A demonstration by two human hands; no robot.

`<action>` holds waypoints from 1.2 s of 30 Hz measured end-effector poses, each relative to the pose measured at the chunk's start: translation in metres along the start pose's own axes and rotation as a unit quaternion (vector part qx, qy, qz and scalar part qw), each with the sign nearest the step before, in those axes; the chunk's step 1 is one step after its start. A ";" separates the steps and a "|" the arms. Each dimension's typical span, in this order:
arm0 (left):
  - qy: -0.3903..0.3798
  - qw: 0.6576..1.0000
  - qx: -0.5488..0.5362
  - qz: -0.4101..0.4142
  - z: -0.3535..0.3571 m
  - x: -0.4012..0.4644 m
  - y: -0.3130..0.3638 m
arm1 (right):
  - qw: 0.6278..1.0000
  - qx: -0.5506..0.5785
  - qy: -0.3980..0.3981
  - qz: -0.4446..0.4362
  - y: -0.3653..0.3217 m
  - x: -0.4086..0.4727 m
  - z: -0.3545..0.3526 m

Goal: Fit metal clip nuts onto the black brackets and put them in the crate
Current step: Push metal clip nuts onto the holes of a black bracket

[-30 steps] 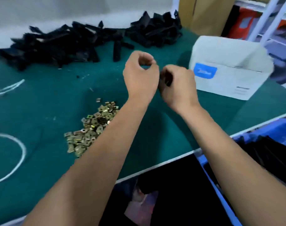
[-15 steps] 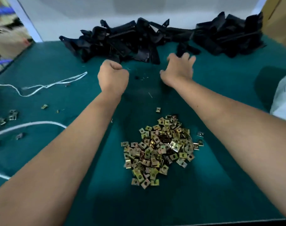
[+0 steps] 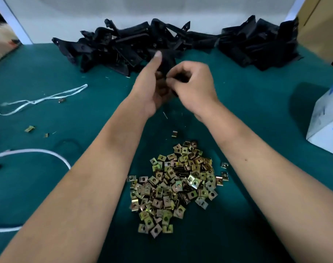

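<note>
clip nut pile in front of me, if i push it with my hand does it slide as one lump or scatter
The clip nut pile would probably scatter: it is a loose heap of small flat metal pieces, with strays already lying apart. The green mat looks felt-like, so the pieces likely drag rather than skid. They seem unlikely to roll.

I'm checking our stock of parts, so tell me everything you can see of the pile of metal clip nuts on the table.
The pile of clip nuts is a loose heap of small, squarish, brass-yellow metal pieces, shiny, most showing a round hole in the flat face. They lie jumbled at all angles on the green table, between the person's forearms. Neither hand touches them. A few strays sit just apart at the heap's right edge, and one lies beyond its far side.
</note>
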State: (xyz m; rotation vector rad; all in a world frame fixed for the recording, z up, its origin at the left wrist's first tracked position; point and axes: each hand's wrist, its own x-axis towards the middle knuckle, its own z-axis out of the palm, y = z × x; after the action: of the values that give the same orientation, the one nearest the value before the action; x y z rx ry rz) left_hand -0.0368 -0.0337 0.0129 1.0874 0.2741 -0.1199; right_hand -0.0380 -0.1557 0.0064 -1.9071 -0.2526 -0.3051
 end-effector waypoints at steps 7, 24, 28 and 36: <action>0.064 0.969 0.025 0.237 -0.010 -0.051 0.010 | 0.975 -0.161 -0.139 -0.062 -0.005 -0.060 -0.035; 0.002 0.711 0.629 0.314 -0.069 -0.071 -0.028 | 0.992 0.085 -0.010 0.095 0.009 -0.074 -0.038; 0.006 0.677 0.654 0.337 -0.064 -0.066 -0.035 | 0.992 0.081 -0.053 0.085 0.010 -0.075 -0.034; 0.020 0.656 0.678 0.329 -0.065 -0.061 -0.038 | 0.994 0.047 -0.066 0.071 0.013 -0.079 -0.026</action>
State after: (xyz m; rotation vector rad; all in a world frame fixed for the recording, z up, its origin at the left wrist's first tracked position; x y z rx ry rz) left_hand -0.1151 0.0043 -0.0310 2.6411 -0.2935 0.4510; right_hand -0.1109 -0.1871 -0.0222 -1.8441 -0.2133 -0.0704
